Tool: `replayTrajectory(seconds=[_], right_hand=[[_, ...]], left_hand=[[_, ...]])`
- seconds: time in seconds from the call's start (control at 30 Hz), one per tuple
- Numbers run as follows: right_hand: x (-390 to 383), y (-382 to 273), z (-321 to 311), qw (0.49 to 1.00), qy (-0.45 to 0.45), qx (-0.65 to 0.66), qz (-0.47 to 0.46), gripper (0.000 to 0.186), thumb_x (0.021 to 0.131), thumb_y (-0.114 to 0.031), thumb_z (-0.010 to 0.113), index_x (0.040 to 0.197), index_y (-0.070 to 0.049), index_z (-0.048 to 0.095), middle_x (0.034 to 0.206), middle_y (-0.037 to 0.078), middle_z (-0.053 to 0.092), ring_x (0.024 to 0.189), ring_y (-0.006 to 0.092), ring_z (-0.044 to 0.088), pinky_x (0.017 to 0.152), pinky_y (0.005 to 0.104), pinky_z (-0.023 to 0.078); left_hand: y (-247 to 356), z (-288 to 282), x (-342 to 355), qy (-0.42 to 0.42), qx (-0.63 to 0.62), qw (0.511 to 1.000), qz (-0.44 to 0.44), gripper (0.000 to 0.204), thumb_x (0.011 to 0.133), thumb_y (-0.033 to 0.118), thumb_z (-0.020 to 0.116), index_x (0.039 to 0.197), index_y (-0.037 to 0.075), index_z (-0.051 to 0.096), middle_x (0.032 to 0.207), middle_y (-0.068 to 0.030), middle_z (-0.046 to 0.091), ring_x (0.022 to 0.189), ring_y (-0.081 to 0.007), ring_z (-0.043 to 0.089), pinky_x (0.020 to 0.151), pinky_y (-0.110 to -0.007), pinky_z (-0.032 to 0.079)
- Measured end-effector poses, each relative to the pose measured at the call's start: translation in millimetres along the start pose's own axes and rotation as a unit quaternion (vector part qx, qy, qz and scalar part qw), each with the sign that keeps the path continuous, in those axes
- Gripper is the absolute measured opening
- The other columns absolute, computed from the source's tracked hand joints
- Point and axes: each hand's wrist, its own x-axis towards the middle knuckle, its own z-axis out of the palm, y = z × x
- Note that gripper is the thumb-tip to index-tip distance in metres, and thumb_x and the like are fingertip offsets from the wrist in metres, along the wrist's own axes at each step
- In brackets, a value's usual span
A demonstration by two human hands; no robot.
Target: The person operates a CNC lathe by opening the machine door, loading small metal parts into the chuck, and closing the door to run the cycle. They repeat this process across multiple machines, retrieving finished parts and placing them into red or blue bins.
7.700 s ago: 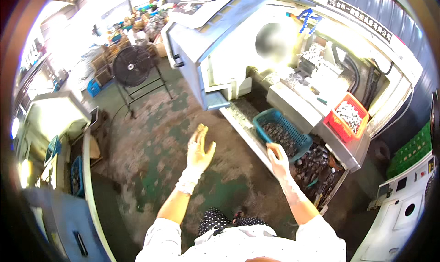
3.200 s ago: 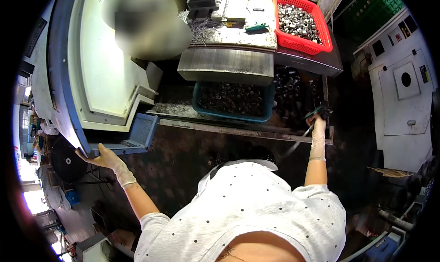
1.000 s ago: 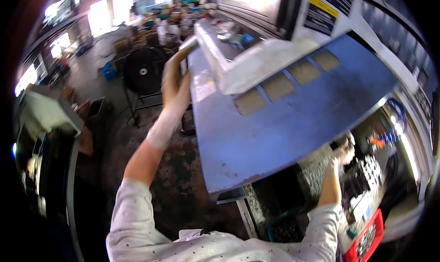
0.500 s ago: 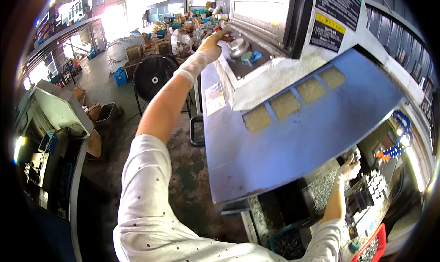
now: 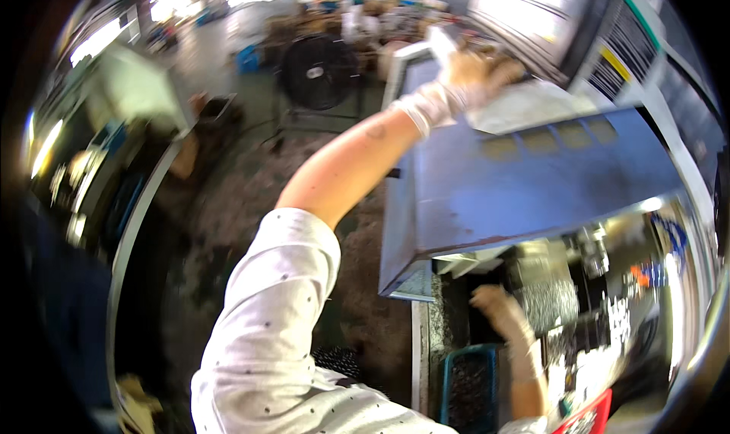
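Note:
My gloved left hand (image 5: 479, 75) is raised over the control panel ledge at the top of the machine, beside its framed window (image 5: 525, 12); motion smears its fingers and whatever they touch. Below the blue sliding door (image 5: 517, 191), my gloved right hand (image 5: 490, 301) is over the dark opening, fingers loosely bent, with nothing visible in them. It is left of the silvery cylindrical part (image 5: 545, 303) and below the metal spindle fitting (image 5: 593, 251), apart from both. A blue segmented coolant hose (image 5: 669, 232) with orange nozzles hangs at the right.
A teal basket (image 5: 445, 388) of dark bits sits under my right hand; a red basket (image 5: 603, 411) is at the lower right. A black fan (image 5: 334, 73) on a stand is ahead. Another machine (image 5: 114, 206) lines the left side. Piled goods (image 5: 357, 20) fill the background.
Since half a second ago, my right hand has left the spindle fitting and moved left and down. My left hand has shifted along the panel ledge, and the view has swung.

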Motion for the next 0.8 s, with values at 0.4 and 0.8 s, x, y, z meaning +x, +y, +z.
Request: replayTrajectory(seconds=[0.4,0.8], right_hand=[[33.6,-135.9,256.8,0.898,-0.397,0.188,0.001,0.035,0.076,-0.023,0.044,0.103,-0.001,0.039,0.097,0.008,0.047,0.090,0.0135,0.044,0.078,0.0237,0.033],[213.4,-301.6,472.8,0.895,-0.408,0.011,-0.179,0.031,0.075,-0.025,0.043,0.096,-0.002,0.045,0.095,0.011,0.048,0.088,0.0185,0.046,0.075,0.0264,0.035]], left_hand=[[98.3,-231.8,-643.7,0.065,0.181,0.538,-0.821,0.050,0.065,0.033,0.050,0.104,0.004,0.039,0.099,-0.0169,0.045,0.094,-0.0282,0.043,0.079,-0.032,0.033],[-5.0,-528.5,-536.3,0.122,0.618,0.607,-0.485,0.050,0.064,0.010,0.052,0.109,0.002,0.030,0.113,-0.0139,0.031,0.105,-0.0283,0.028,0.087,-0.037,0.021]])
